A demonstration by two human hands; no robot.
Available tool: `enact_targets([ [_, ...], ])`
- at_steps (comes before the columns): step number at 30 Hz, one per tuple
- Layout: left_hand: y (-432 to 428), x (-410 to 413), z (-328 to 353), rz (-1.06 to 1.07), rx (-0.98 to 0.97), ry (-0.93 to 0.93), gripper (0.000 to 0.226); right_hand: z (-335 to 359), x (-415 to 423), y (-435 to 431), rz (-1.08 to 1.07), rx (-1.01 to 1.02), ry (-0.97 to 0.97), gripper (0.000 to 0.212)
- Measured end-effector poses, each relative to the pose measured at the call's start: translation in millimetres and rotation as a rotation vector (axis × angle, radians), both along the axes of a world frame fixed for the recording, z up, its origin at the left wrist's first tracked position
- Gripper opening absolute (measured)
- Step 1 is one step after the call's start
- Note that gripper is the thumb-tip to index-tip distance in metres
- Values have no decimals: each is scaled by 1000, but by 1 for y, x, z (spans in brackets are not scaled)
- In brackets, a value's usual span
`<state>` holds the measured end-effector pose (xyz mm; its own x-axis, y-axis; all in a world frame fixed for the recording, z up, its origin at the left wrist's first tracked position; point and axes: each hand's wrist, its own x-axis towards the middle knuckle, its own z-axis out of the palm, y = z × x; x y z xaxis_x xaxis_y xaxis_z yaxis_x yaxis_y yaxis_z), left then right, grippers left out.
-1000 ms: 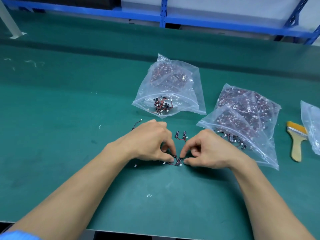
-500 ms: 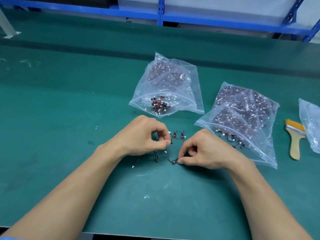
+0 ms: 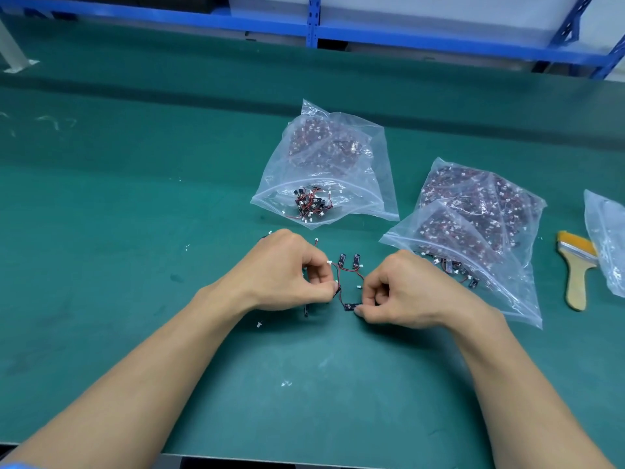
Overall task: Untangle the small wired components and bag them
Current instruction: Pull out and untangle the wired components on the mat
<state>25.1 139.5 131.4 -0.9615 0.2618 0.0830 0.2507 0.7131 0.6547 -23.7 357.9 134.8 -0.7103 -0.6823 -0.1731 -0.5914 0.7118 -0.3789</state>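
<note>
Small black components with thin red-black wires and white plugs lie on the green mat. My left hand [image 3: 291,270] pinches a wire of the tangled bunch, with more components hanging under it. My right hand [image 3: 402,292] pinches one black component [image 3: 350,306] whose wire runs up toward the left fingers. Two more wired components [image 3: 348,262] lie just beyond, between the hands. A clear bag [image 3: 324,170] behind them holds a small heap of components near its mouth.
Two fuller clear bags [image 3: 473,231] lie to the right, some parts spilling from the mouth. A wooden brush with yellow bristles [image 3: 576,269] and another bag [image 3: 608,242] sit at the far right. A blue rack frame [image 3: 313,25] runs along the back.
The hands have drawn apart: the left lifted and pulled its wire back to the left, while the right kept the black component down on the mat, stretching the wire.
</note>
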Motion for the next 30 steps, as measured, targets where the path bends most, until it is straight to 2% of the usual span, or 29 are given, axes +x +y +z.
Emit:
enact_targets([
  [4,2,0,-1,-13,-48,-9,17,0,1,-1,-7,-62,22,29],
  [7,1,0,-3,-14,-64,-3,17,1,2,-5,12,-127,38,22],
  [16,5,-1,-7,-54,-176,48,25,-4,0,0,-24,-94,29,27],
  [24,-4,-4,-8,-24,-116,84,28,-10,-9,6,-221,-467,-146,43],
  [30,-20,-8,-6,33,31,175,35,-18,-19,9,-359,-642,-137,46],
])
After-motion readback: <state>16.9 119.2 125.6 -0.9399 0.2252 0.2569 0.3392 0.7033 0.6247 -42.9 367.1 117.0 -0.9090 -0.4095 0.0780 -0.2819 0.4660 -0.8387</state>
